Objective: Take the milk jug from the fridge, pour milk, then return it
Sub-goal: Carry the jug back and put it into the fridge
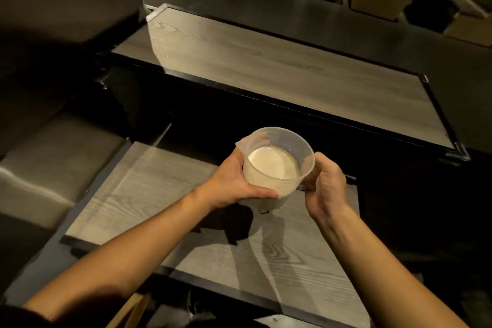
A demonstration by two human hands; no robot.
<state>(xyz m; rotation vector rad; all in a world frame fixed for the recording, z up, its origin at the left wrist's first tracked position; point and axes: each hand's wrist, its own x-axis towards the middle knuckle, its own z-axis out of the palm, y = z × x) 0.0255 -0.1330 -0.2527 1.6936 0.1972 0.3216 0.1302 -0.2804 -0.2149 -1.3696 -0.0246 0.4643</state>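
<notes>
- Clear plastic measuring jug (282, 141), upright, milk (271, 166) roughly halfway up (spout to the left), over the near wood-grain table (149, 194).
- Left hand (231, 181) wraps the jug's side, thumb across the front.
- Right hand (323, 184) curls round its handle side.

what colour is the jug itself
Clear, see-through plastic jug; the cream-white is milk. Head view.
</notes>
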